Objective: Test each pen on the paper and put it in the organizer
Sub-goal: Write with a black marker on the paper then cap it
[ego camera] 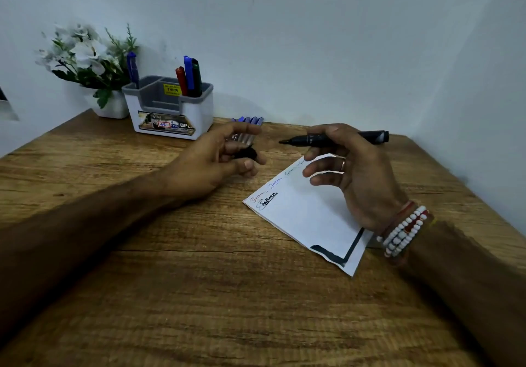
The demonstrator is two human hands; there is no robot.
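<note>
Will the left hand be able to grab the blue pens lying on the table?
Probably yes. The blue pens lie just beyond the left hand with nothing between, but it pinches a black cap, so it may need to drop that first.

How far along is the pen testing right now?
Done: several pens stand in the organizer, and the paper carries test scribbles. In hand: the right hand holds an uncapped black marker, the left hand a black cap. Left: blue pens lying on the table behind the left hand.
</note>
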